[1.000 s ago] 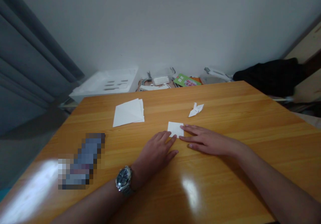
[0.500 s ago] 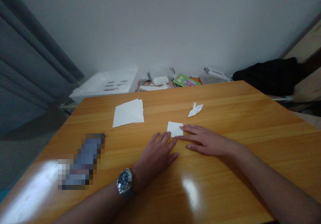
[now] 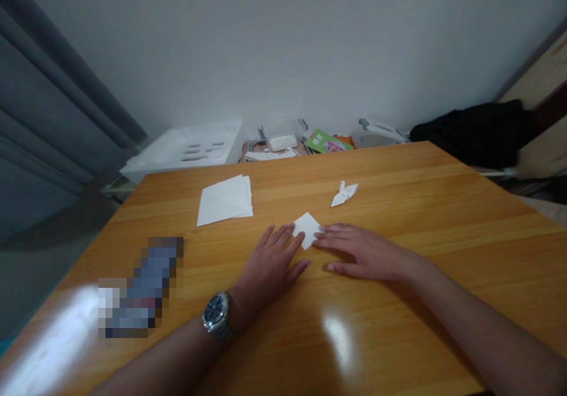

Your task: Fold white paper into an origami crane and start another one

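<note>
A small folded white paper square (image 3: 306, 228) lies on the wooden table (image 3: 443, 218), turned like a diamond. My left hand (image 3: 270, 263), with a wristwatch on its wrist, lies flat with fingers spread, the fingertips touching the paper's left edge. My right hand (image 3: 361, 251) also lies flat and open, its fingertips on the paper's right corner. Neither hand grips the paper.
A stack of white paper sheets (image 3: 225, 200) lies at the back left. A folded white paper figure (image 3: 343, 193) sits behind the hands. A blurred-out object (image 3: 142, 286) lies at the left. Beyond the table are a white tray (image 3: 186, 148), clutter and a black cloth (image 3: 478, 133).
The small paper has been rotated from lying square to a diamond position. Both hands shifted slightly left and forward with it, still flat on the table.
</note>
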`<state>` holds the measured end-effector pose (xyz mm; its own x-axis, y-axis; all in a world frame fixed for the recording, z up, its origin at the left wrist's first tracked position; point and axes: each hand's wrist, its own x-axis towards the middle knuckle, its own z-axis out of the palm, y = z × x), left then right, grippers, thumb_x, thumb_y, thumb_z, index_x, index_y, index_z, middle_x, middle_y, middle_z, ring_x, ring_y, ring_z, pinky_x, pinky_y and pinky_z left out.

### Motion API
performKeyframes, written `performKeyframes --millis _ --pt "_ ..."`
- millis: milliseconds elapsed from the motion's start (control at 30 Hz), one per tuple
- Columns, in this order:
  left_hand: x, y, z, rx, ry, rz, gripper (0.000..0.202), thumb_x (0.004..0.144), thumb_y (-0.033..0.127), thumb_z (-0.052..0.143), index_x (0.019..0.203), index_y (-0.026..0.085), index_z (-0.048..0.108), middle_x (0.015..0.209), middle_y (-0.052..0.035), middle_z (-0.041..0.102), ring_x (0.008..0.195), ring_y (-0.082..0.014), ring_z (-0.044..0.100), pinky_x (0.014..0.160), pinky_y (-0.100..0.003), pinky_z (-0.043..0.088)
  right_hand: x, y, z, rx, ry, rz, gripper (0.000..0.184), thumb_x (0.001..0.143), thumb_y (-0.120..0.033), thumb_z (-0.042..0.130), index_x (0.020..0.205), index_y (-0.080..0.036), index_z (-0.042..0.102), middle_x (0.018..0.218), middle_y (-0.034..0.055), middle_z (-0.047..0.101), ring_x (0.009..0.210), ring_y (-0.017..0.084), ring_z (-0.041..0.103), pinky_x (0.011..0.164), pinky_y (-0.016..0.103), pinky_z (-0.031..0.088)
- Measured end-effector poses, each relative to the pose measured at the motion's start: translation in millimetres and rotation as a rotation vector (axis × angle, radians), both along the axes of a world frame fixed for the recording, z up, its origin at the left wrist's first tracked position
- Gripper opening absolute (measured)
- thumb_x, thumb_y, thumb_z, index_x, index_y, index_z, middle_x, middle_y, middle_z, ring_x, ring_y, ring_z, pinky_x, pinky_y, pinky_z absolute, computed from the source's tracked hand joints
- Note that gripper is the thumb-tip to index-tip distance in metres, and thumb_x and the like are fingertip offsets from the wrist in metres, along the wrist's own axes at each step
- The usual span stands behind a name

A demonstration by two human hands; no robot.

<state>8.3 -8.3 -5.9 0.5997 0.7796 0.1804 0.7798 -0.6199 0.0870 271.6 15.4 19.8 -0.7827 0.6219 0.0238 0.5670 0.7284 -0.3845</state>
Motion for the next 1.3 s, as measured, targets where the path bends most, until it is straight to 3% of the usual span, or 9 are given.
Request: performKeyframes --millis 67,233,333,500,800,1133,1300 --pt "-1 2 -1.8 0.003 -0.021 -0.002 0.053 0.1 0.047 0.048 0.144 0.017 0.046 0.151 -0.0168 0.047 0.141 -0.0282 0.043 0.121 -0.051 0.028 -2 -2 -0.5 -0.012 0.039 0.026 0.056 0.097 -0.052 0.054 0.143 -0.019 0.056 0.147 0.0112 0.055 0.141 0.027 0.045 0.119 0.046 0.034" --pt "-4 6 -7.0 -0.013 -0.07 -0.033 0.048 0.099 0.043 0.051 0.137 0.014 0.051 0.151 -0.0179 0.047 0.141 -0.0294 0.044 0.118 -0.05 0.034 -4 -1 -6.4 -0.022 0.162 0.049 0.049 0.098 -0.045 0.057 0.142 -0.024 0.056 0.141 0.0103 0.06 0.135 0.025 0.052 0.114 0.046 0.04" --pt "-5 8 -6.5 -0.037 -0.105 -0.08 0.041 0.098 0.039 0.054 0.13 0.014 0.054 0.15 -0.0172 0.048 0.141 -0.029 0.044 0.118 -0.048 0.038 -5 3 -14.8 0.034 0.205 -0.021 0.045 0.1 -0.04 0.054 0.141 -0.023 0.057 0.141 0.0117 0.06 0.13 0.025 0.057 0.11 0.045 0.045" --pt "-3 7 -2.1 -0.056 -0.133 -0.107 0.037 0.096 0.036 0.058 0.126 0.015 0.054 0.151 -0.0169 0.047 0.142 -0.028 0.042 0.119 -0.047 0.037 -4 13 -25.5 0.146 0.173 -0.036 0.038 0.101 -0.034 0.051 0.135 -0.021 0.063 0.144 0.0128 0.057 0.137 0.028 0.05 0.115 0.05 0.04" --pt "-1 2 0.0 -0.002 -0.113 -0.077 0.039 0.096 0.034 0.058 0.132 0.017 0.055 0.134 -0.0125 0.061 0.122 -0.028 0.057 0.107 -0.045 0.046 -5 9 -26.6 0.152 0.132 -0.047 0.041 0.102 -0.036 0.05 0.137 -0.02 0.061 0.144 0.0144 0.057 0.136 0.029 0.051 0.113 0.051 0.042" --pt "-1 4 -1.1 -0.013 -0.167 -0.053 0.034 0.096 0.038 0.06 0.124 0.019 0.06 0.14 -0.0132 0.058 0.128 -0.0272 0.055 0.114 -0.05 0.039 -6 7 -24.9 0.102 0.207 0.056 0.04 0.096 -0.041 0.06 0.132 -0.025 0.065 0.143 0.0117 0.058 0.137 0.029 0.049 0.114 0.053 0.039" --pt "-3 6 -7.9 -0.014 -0.222 -0.053 0.031 0.094 0.033 0.061 0.121 0.017 0.062 0.137 -0.0124 0.062 0.125 -0.0262 0.058 0.108 -0.044 0.047 -6 9 -27.9 0.093 0.256 0.03 0.036 0.098 -0.035 0.057 0.132 -0.026 0.065 0.14 0.0111 0.061 0.131 0.027 0.055 0.112 0.049 0.042"
